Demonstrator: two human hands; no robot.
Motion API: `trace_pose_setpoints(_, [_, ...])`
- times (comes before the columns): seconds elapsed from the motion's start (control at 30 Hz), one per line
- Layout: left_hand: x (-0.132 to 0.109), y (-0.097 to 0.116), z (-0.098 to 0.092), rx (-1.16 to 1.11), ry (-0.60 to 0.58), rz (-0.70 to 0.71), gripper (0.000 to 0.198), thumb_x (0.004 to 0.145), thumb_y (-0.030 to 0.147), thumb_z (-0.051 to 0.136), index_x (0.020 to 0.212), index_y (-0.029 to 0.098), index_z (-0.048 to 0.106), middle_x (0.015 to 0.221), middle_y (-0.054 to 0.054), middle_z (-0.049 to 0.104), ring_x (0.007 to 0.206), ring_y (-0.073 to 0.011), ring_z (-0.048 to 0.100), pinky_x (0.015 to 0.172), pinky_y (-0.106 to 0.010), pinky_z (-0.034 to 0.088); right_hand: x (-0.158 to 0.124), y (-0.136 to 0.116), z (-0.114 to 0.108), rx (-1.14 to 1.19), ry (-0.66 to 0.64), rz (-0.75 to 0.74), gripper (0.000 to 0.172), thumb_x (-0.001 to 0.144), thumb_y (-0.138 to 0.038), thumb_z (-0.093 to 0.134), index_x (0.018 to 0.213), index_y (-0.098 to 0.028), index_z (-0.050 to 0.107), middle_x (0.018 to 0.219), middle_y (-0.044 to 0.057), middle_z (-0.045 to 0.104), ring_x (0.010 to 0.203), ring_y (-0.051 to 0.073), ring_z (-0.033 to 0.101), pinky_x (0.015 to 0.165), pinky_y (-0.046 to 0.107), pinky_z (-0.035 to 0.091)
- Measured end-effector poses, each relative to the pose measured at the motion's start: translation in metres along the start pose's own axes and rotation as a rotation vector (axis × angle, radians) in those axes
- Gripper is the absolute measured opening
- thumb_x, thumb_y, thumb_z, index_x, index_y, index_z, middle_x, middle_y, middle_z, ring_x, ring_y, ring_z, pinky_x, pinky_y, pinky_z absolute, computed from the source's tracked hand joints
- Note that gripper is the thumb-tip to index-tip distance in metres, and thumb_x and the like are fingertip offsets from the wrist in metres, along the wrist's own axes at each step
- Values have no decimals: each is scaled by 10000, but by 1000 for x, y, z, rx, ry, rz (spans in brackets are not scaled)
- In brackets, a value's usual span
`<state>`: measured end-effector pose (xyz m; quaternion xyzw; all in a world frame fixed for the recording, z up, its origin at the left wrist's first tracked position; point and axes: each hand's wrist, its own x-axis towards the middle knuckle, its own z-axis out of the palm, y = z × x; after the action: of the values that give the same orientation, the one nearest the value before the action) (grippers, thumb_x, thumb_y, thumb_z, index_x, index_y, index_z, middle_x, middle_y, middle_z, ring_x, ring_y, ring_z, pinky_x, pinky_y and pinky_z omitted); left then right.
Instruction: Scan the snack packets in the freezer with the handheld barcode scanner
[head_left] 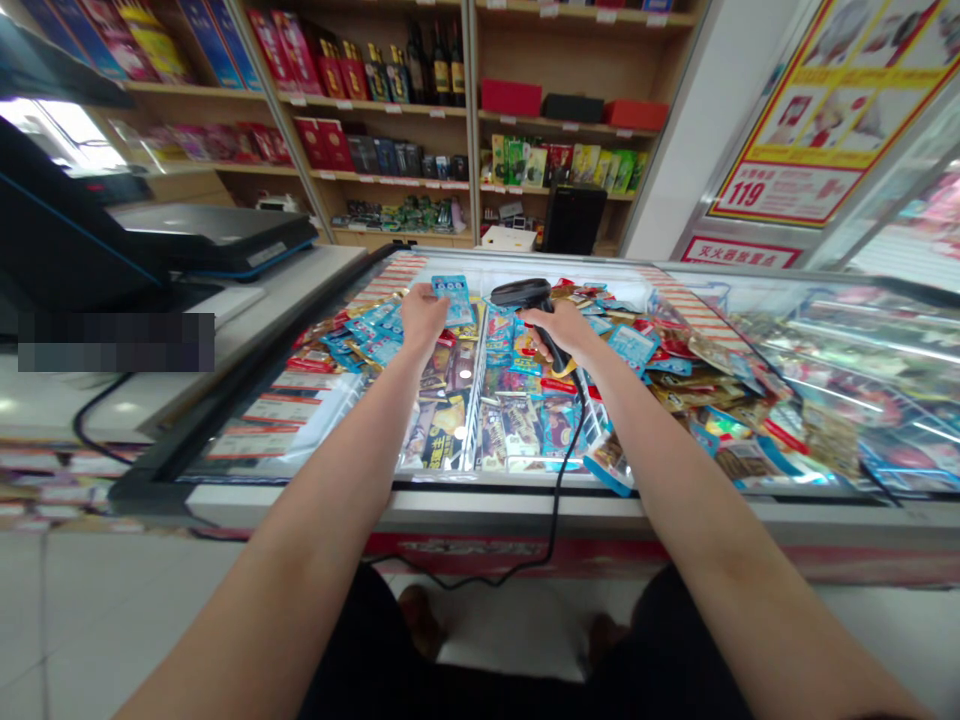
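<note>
Between the fingers of my left hand [424,318] is a small blue snack packet [451,298], held up above the glass top of the freezer chest. My right hand [561,330] grips a black handheld barcode scanner [523,292] by its handle, with the scanner's head pointing left toward the packet. A black cable [556,490] runs from the scanner down over the chest's front edge. Left of my left hand lies a pile of blue and red packets [367,332]. To the right of my right arm spreads a larger heap of mixed packets [720,400].
A counter [300,290] with a flat scale [217,232] and a dark screen stands at the left. Shelves [375,105] of bottles and boxes line the back. A second glass-topped freezer [862,370] is on the right, below a yellow and red poster [806,130].
</note>
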<state>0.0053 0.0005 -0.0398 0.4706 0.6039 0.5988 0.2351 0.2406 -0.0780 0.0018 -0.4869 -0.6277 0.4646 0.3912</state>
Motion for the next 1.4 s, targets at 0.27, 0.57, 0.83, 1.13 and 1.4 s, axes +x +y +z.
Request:
trace_pose_setpoints(0.27, [0, 16, -28, 463, -37, 58, 202, 649, 222, 776, 789, 232, 630, 922, -135, 720, 1155, -416, 654, 1040, -488, 465, 3, -1, -1, 22, 123, 43, 346, 924, -279, 697, 638, -236, 508, 426, 11, 536, 346, 137, 454, 349, 258, 382])
trace_pose_setpoints(0.57, [-11, 13, -35, 823, -116, 234, 455, 616, 280, 840, 1049, 189, 736, 1308, -243, 669, 1401, -523, 463, 1183, -664, 276, 10, 5, -4, 101, 256, 89, 265, 915, -211, 669, 685, -219, 537, 487, 11, 574, 382, 137, 505, 346, 250, 406])
trace_pose_setpoints(0.83, [-35, 21, 11, 923, -305, 456, 391, 897, 265, 573, 1236, 190, 754, 1346, -175, 686, 1390, -394, 530, 1260, -571, 255, 12, 2, -10, 148, 353, 108, 314, 940, -241, 642, 648, -217, 529, 414, 2, 525, 331, 135, 471, 330, 247, 391])
trace_pose_setpoints(1.13, [-43, 17, 75, 1081, -707, 493, 583, 1081, 305, 290, 1610, 105, 434, 1707, -164, 411, 1588, -294, 355, 1288, -494, 295, 13, 1, -10, 196, 409, 110, 338, 944, -228, 634, 628, -233, 516, 425, -13, 516, 325, 136, 474, 338, 248, 389])
trace_pose_setpoints(1.4, [-43, 18, 62, 1141, -789, 500, 581, 1089, 392, 307, 1590, 170, 499, 1718, -134, 406, 1586, -308, 374, 1294, -520, 281, 18, 6, -11, 175, 402, 111, 319, 940, -241, 649, 647, -230, 524, 428, -7, 521, 331, 139, 477, 329, 250, 392])
